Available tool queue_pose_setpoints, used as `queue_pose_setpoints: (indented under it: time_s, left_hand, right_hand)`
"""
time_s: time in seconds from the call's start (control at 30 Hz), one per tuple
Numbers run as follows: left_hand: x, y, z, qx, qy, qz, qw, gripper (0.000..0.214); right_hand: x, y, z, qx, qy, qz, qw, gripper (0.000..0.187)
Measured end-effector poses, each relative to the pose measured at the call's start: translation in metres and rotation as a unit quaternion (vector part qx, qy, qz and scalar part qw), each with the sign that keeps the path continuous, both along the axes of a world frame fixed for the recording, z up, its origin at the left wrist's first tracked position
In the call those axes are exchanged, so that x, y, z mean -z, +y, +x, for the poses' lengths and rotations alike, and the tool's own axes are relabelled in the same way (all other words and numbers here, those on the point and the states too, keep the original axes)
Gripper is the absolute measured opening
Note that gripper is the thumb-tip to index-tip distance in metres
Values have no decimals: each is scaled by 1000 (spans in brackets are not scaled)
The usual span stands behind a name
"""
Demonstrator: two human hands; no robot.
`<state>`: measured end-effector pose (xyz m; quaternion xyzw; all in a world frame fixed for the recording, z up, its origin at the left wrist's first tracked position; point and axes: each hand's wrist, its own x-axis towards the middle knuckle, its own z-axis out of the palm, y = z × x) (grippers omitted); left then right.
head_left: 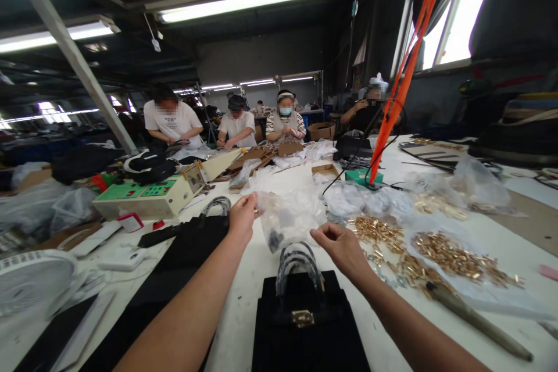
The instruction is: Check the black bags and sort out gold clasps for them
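My left hand (243, 216) pinches the upper left edge of a clear plastic bag (290, 212). At the lower right edge of that bag, the thumb and forefinger of my right hand (342, 247) are pressed together on the film. A small dark item (275, 240) shows through the bag's lower left corner; its kind is unclear. Just below, a black handbag (311, 337) stands in front of me, with plastic-wrapped handles (300, 258) and a gold clasp (302, 318). Under my left arm lie more black handbags (198, 238) in a row.
Gold metal fittings (449, 250) and a wooden-handled tool (479, 319) lie at right. An orange strip (403, 70) hangs over a green box (364, 176). At left are a control box (148, 195) and a white fan (35, 285). Several people work across the table.
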<state>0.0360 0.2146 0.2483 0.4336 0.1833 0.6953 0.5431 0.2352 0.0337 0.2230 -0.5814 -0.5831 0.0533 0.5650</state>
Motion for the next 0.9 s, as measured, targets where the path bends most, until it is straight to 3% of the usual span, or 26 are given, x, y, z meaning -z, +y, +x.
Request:
queue_pose_setpoints:
  time_s: [0.17,0.3,0.37,0.5,0.57,0.63,0.67,0.73,0.8,0.83,0.87,0.9]
  left_hand:
    - [37,38,12,35,-18,-43,998,68]
    - [44,48,9,55,-35,-42,997,69]
    - [42,52,6,62,-39,-42,996,68]
    - [40,61,4,75,-44,-42,995,70]
    - [40,65,5,79,-45,-46,995,72]
    - [38,67,7,83,-45,-50,994,75]
    - [38,68,7,84,-45,-51,994,77]
    - [35,67,9,85,-47,-53,994,78]
    - [33,63,12,85,-48,-53,994,76]
    - [32,60,13,85,-46,-51,994,74]
    - [32,56,16,88,-41,-50,994,73]
    - [32,51,19,91,-34,-45,994,71]
  right_hand:
    - [16,25,26,-60,44,-38,996,62]
    - [4,54,34,-23,158,16,987,64]
    - [-5,70,35,-22,167,-2,986,62]
    - [-29,88,34,-51,-45,-136,988,56]
    - [-44,89,30,-78,-180,-152,969,52]
    - [-57,87,23,-144,-235,-145,950,48]
    - [-61,87,19,-196,-214,-143,946,45]
    - [-58,90,12,-317,-50,-160,934,41]
    - [-40,101,7,-392,169,-200,882,50]
    - [-27,109,6,-389,242,-219,862,54]
    - [-13,119,6,-358,258,-240,865,56]
    - [1,131,6,-313,231,-242,889,61]
